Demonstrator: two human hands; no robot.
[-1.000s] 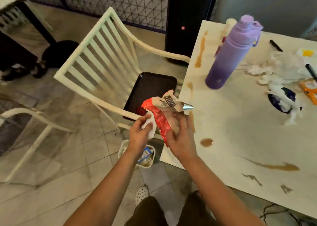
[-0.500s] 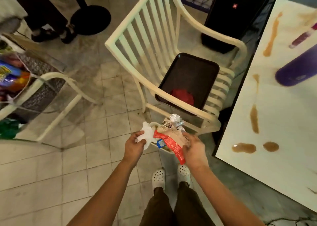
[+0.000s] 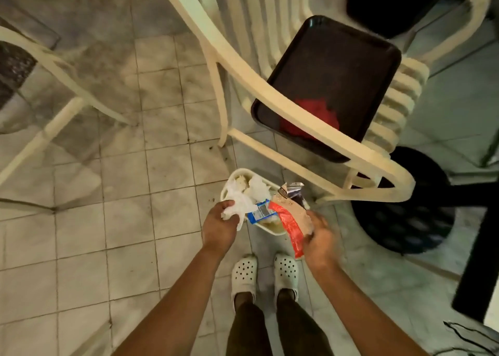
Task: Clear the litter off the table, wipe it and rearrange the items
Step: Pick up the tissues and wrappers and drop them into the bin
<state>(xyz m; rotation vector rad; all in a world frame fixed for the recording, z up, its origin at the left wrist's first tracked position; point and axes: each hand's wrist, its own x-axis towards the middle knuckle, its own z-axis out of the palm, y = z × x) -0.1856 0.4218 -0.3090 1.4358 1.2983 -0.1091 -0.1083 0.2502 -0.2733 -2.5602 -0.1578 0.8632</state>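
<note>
Chair (image 3: 310,118) w/ tray (image 3: 332,66) at 1 o'clock. Bin (image 3: 272,231) sits on floor by feet, prob. placed to catch litter. Left hand (image 3: 220,227) grips tissue (image 3: 237,204) over bin's 9 o'clock rim; right hand (image 3: 318,238) clutches wrapper (image 3: 290,220) at 3 o'clock, prob. ready to drop.

A glossy red-and-tan plastic wrapper (image 3: 290,220) with a foil-bright end and crumpled white tissue paper (image 3: 237,207) sit above a cream plastic bin (image 3: 270,230); a smooth dark plastic tray (image 3: 337,66) rests on a matt cream plastic chair (image 3: 297,107) over dull, stained floor tiles (image 3: 121,193).
</note>
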